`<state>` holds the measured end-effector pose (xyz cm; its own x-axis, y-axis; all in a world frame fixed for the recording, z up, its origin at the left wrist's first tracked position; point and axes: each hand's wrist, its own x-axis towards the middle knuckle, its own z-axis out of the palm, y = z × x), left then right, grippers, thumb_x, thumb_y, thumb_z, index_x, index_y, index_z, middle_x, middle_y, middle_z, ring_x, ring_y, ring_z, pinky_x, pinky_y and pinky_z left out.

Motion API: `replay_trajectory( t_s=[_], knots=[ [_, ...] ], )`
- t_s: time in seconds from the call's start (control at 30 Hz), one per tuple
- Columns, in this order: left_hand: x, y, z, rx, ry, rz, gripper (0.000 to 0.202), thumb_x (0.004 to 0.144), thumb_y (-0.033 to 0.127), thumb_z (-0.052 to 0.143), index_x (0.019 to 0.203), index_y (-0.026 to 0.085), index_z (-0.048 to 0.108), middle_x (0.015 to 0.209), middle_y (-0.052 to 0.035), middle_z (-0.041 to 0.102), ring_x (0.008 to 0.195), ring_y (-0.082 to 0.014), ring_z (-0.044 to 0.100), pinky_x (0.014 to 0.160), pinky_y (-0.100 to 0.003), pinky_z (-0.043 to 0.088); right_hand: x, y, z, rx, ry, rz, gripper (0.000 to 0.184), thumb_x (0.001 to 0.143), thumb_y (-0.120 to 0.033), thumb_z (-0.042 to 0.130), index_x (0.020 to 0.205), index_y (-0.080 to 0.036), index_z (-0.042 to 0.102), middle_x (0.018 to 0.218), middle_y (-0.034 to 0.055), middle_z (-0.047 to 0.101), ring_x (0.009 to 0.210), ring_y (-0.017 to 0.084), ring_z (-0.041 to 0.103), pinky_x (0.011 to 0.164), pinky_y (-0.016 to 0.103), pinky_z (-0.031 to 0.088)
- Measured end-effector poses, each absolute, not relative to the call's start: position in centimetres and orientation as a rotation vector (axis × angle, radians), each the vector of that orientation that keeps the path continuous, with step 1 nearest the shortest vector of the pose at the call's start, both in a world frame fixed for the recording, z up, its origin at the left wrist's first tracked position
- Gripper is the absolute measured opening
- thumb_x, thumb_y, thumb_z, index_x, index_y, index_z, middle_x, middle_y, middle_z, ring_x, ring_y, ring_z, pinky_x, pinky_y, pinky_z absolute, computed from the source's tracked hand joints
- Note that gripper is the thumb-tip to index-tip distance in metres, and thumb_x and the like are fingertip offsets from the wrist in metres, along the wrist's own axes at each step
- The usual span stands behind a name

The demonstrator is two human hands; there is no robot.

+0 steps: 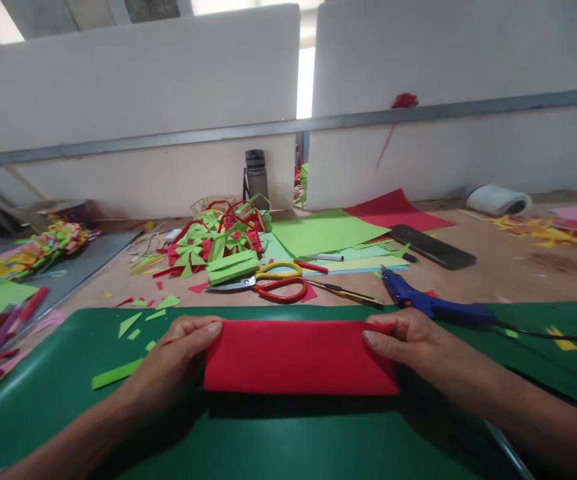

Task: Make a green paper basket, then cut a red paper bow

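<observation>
A red sheet of paper [301, 360], folded into a long rectangle, is held up just above the green mat [278, 443]. My left hand [183, 347] pinches its upper left corner, thumb on the near face. At the opposite end my right hand [411, 337] grips the upper right corner the same way. Fingers of both hands are partly hidden behind the paper. Beyond it lie scissors [282, 289] with one red and one yellow handle, a thin gold and black pen-like tool [348, 293], and a blue glue gun [433, 303] close to my right hand.
Green paper scraps [128, 324] and a green strip [117, 374] lie near my left forearm. Farther back are small red and green paper baskets [218, 237], green sheets [331, 231], a dark phone [433, 247] and a bottle [256, 179]. The glue gun's cord [548, 333] runs right.
</observation>
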<state>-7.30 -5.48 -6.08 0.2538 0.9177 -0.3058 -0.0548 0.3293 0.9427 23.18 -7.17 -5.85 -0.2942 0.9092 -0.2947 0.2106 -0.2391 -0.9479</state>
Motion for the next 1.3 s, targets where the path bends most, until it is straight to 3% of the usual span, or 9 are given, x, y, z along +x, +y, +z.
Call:
replay_trajectory(
  t_s=[0.17, 0.3, 0.53, 0.67, 0.87, 1.1, 1.3],
  knots=[
    [-7.4, -5.2, -6.2, 1.145, 1.04, 0.777, 0.019, 0.07, 0.031, 0.07, 0.083, 0.016, 0.072, 0.073, -0.0056, 0.071, 0.067, -0.0175, 0.065, 0.063, -0.024, 0.048, 23.2, -6.8, -5.5, -1.401, -1.433, 1.65, 0.024, 0.071, -0.043, 0.068, 0.075, -0.019, 0.069, 0.068, 0.0046, 0.068, 0.071, 0.024, 0.063, 0.062, 0.031, 0.05],
    [-7.6, -5.1, -6.4, 1.197, 1.021, 0.755, 0.016, 0.07, 0.03, 0.071, 0.077, 0.015, 0.072, 0.07, -0.0051, 0.071, 0.063, -0.0149, 0.063, 0.059, -0.022, 0.046, 23.0, -6.5, -5.3, -1.45, -1.407, 1.654, 0.019, 0.064, -0.039, 0.073, 0.072, -0.021, 0.072, 0.07, 0.0061, 0.071, 0.072, 0.028, 0.065, 0.061, 0.034, 0.052],
    [-7.3, -5.2, -6.5, 1.14, 1.112, 0.745, 0.022, 0.073, 0.035, 0.066, 0.066, 0.014, 0.07, 0.063, -0.004, 0.068, 0.054, -0.0114, 0.057, 0.052, -0.02, 0.041, 23.7, -6.1, -6.3, -1.43, -1.434, 1.73, 0.018, 0.067, -0.034, 0.07, 0.081, -0.023, 0.073, 0.077, 0.0059, 0.072, 0.076, 0.029, 0.065, 0.067, 0.037, 0.053],
    [-7.5, -5.3, -6.9, 1.092, 1.127, 0.731, 0.026, 0.072, 0.038, 0.068, 0.063, 0.014, 0.066, 0.059, -0.0027, 0.065, 0.052, -0.0105, 0.055, 0.05, -0.019, 0.04, 23.3, -6.3, -5.6, -1.49, -1.472, 1.687, 0.016, 0.069, -0.036, 0.067, 0.074, -0.021, 0.07, 0.071, 0.005, 0.069, 0.07, 0.025, 0.063, 0.062, 0.033, 0.05],
    [-7.8, -5.0, -7.3, 0.961, 1.151, 0.708, 0.019, 0.072, 0.035, 0.069, 0.073, 0.017, 0.064, 0.066, 0.0001, 0.067, 0.058, -0.0137, 0.062, 0.05, -0.018, 0.044, 22.7, -7.0, -5.1, -1.525, -1.533, 1.436, 0.019, 0.069, -0.028, 0.064, 0.057, -0.017, 0.055, 0.055, -0.0024, 0.056, 0.05, 0.01, 0.046, 0.049, 0.022, 0.033],
    [-7.5, -4.8, -7.1, 0.82, 1.218, 0.714, 0.023, 0.059, 0.027, 0.077, 0.073, 0.02, 0.059, 0.058, 0.0035, 0.066, 0.052, -0.0153, 0.062, 0.047, -0.021, 0.048, 22.9, -7.2, -5.5, -1.417, -1.514, 1.479, 0.024, 0.077, -0.032, 0.057, 0.06, -0.014, 0.056, 0.052, -0.0042, 0.049, 0.048, 0.007, 0.038, 0.05, 0.021, 0.029],
    [-6.5, -5.0, -5.6, 0.915, 1.271, 0.631, 0.024, 0.063, 0.032, 0.074, 0.07, 0.016, 0.057, 0.052, 0.004, 0.063, 0.041, -0.0089, 0.052, 0.04, -0.015, 0.039, 22.8, -7.2, -5.9, -1.38, -1.335, 1.597, 0.024, 0.075, -0.035, 0.06, 0.063, -0.015, 0.056, 0.055, -0.0027, 0.055, 0.047, 0.007, 0.044, 0.048, 0.02, 0.031]
  ],
)
